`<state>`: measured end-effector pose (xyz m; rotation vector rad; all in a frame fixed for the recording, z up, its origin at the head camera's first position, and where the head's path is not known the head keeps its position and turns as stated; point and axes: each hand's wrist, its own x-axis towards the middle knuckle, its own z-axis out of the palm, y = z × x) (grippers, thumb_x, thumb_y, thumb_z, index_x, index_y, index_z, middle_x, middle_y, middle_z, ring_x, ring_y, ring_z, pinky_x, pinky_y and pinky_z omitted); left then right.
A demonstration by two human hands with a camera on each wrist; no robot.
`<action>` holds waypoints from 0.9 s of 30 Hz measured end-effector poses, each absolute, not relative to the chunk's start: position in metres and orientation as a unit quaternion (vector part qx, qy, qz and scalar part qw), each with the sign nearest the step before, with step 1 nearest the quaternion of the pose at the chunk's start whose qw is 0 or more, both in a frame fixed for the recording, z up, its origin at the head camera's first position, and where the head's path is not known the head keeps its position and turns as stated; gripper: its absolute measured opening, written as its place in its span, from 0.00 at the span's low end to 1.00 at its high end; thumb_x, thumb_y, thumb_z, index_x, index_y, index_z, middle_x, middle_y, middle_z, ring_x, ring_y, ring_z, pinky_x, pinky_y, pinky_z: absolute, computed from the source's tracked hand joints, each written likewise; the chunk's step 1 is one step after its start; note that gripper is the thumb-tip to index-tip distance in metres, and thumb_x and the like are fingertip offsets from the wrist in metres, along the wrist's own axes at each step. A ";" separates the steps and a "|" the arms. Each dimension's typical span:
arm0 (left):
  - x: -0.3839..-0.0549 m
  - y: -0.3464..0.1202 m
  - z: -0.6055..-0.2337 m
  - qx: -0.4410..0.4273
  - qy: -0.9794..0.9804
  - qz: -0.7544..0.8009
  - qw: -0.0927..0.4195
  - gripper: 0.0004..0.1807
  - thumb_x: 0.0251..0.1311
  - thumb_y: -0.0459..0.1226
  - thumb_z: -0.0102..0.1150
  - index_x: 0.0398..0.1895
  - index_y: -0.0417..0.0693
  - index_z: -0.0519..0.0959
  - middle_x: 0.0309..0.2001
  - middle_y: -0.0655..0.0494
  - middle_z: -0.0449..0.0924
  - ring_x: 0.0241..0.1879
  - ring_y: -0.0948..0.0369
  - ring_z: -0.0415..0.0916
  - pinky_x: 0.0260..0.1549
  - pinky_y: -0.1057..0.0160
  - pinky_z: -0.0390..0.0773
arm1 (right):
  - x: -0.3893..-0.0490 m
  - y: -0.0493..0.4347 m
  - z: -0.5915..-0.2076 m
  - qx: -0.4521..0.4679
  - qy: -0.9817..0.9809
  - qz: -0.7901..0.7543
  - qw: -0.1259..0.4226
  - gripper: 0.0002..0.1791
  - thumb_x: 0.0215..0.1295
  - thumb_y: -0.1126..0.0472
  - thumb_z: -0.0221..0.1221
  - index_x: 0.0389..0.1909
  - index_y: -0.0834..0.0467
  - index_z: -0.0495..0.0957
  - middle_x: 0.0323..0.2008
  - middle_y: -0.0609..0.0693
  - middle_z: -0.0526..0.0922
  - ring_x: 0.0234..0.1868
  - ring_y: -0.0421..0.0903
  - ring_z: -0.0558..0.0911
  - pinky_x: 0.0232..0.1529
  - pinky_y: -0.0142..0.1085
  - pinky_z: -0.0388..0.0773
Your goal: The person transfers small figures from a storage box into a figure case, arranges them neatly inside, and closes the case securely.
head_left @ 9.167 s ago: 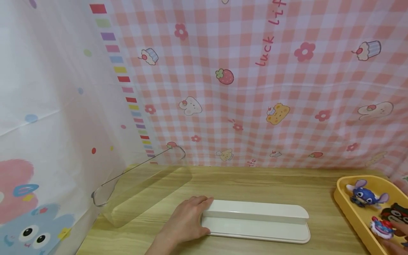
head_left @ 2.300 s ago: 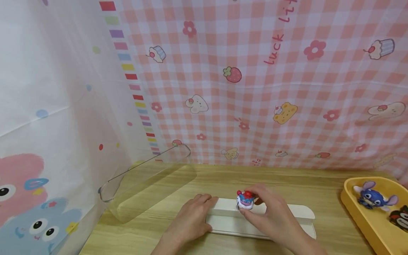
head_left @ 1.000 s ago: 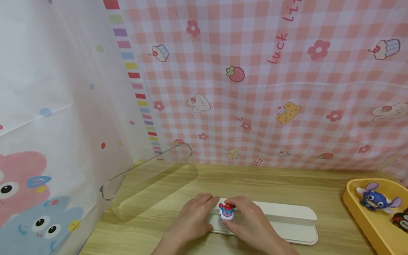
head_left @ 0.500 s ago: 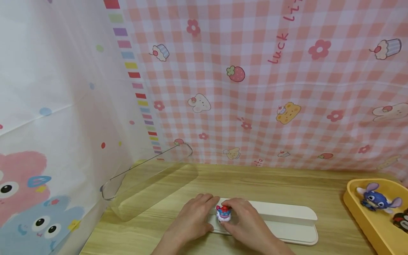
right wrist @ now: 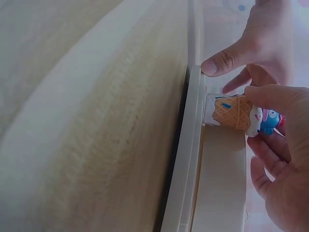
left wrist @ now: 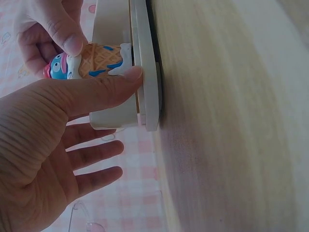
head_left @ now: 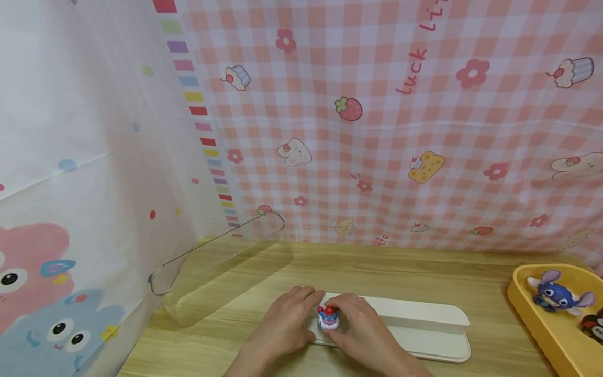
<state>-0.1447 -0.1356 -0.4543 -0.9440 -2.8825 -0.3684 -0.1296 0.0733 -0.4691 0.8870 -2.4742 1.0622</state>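
Observation:
A small ice-cream-cone figurine point(right wrist: 235, 112), with a blue face, red top and waffle-patterned cone, stands upright at the left end of a white two-step display stand point(head_left: 428, 340). The right hand point(head_left: 363, 324) pinches it near its upper part between thumb and fingers. Its foot is right at the lower step in both wrist views. Across the stand's left end lies the left hand point(head_left: 285, 322), thumb at the front edge, index finger at the back corner. In the left wrist view the other fingers of this left hand point(left wrist: 53, 140) are straight, off the stand.
A clear plastic cover point(head_left: 221, 277) lies at the left back of the wooden table point(head_left: 377, 267). On the right, a yellow tray point(head_left: 523, 298) holds a blue big-eared figurine point(head_left: 558, 294) and a dark figurine point(head_left: 592, 324), cut off by the frame. A pink checked cloth point(head_left: 386, 68) hangs behind.
The right hand took the cone figurine from the yellow tray, brought it left over the stand and lowered it at the left end, edging slightly left lately. The left hand kept its place.

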 end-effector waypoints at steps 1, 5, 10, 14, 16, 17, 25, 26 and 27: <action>-0.145 -0.136 -0.454 -0.310 -0.942 -0.120 0.044 0.45 0.42 0.39 0.87 0.68 0.46 0.77 0.60 0.57 0.80 0.61 0.57 0.76 0.61 0.56 0.79 | -0.130 0.073 -0.469 0.311 -0.862 0.370 0.155 0.25 0.47 0.66 0.81 0.46 0.56 0.83 0.43 0.42 0.85 0.47 0.39 0.82 0.49 0.40 0.82; -0.145 -0.136 -0.454 -0.310 -0.942 -0.120 0.042 0.45 0.42 0.40 0.87 0.68 0.46 0.77 0.60 0.57 0.80 0.61 0.57 0.76 0.62 0.55 0.79 | -0.130 0.073 -0.469 0.316 -0.861 0.369 0.153 0.25 0.47 0.66 0.81 0.48 0.56 0.83 0.44 0.42 0.85 0.49 0.39 0.82 0.50 0.41 0.82; -0.145 -0.136 -0.454 -0.310 -0.942 -0.124 0.041 0.44 0.42 0.38 0.87 0.68 0.47 0.77 0.60 0.57 0.80 0.61 0.57 0.76 0.62 0.55 0.79 | -0.129 0.071 -0.468 0.316 -0.864 0.363 0.148 0.26 0.48 0.67 0.81 0.49 0.57 0.83 0.45 0.42 0.85 0.50 0.40 0.81 0.53 0.43 0.82; -0.145 -0.136 -0.455 -0.312 -0.941 -0.124 0.044 0.45 0.42 0.38 0.87 0.68 0.46 0.77 0.60 0.57 0.80 0.61 0.57 0.76 0.61 0.56 0.79 | -0.127 0.069 -0.467 0.315 -0.871 0.340 0.160 0.26 0.48 0.66 0.80 0.49 0.57 0.82 0.45 0.41 0.85 0.50 0.40 0.81 0.52 0.43 0.82; -0.145 -0.136 -0.456 -0.313 -0.941 -0.123 0.045 0.45 0.42 0.39 0.87 0.68 0.46 0.77 0.60 0.57 0.80 0.61 0.57 0.76 0.61 0.56 0.79 | -0.126 0.068 -0.467 0.315 -0.874 0.329 0.169 0.25 0.49 0.66 0.80 0.48 0.57 0.82 0.45 0.41 0.85 0.50 0.40 0.81 0.51 0.43 0.81; -0.145 -0.136 -0.456 -0.313 -0.941 -0.122 0.045 0.45 0.42 0.39 0.87 0.68 0.46 0.77 0.60 0.57 0.80 0.61 0.57 0.76 0.61 0.56 0.79 | -0.126 0.068 -0.466 0.315 -0.875 0.325 0.174 0.25 0.49 0.66 0.80 0.48 0.57 0.82 0.45 0.42 0.85 0.49 0.40 0.81 0.50 0.43 0.81; -0.145 -0.136 -0.455 -0.311 -0.942 -0.121 0.043 0.46 0.42 0.40 0.88 0.68 0.46 0.77 0.60 0.56 0.79 0.61 0.57 0.76 0.61 0.56 0.79 | -0.125 0.067 -0.465 0.316 -0.879 0.305 0.188 0.25 0.49 0.64 0.81 0.48 0.58 0.82 0.44 0.42 0.85 0.48 0.39 0.81 0.50 0.42 0.80; -0.145 -0.136 -0.455 -0.310 -0.942 -0.122 0.042 0.46 0.42 0.40 0.88 0.68 0.46 0.77 0.60 0.56 0.79 0.61 0.57 0.76 0.61 0.56 0.80 | -0.125 0.067 -0.465 0.316 -0.879 0.302 0.190 0.25 0.48 0.63 0.81 0.48 0.58 0.82 0.44 0.42 0.85 0.48 0.40 0.81 0.50 0.42 0.80; -0.145 -0.136 -0.455 -0.310 -0.942 -0.123 0.041 0.46 0.42 0.40 0.88 0.68 0.46 0.77 0.60 0.56 0.79 0.61 0.57 0.76 0.61 0.56 0.80 | -0.125 0.067 -0.465 0.318 -0.879 0.298 0.192 0.26 0.48 0.63 0.81 0.48 0.58 0.82 0.44 0.42 0.85 0.48 0.39 0.81 0.50 0.42 0.80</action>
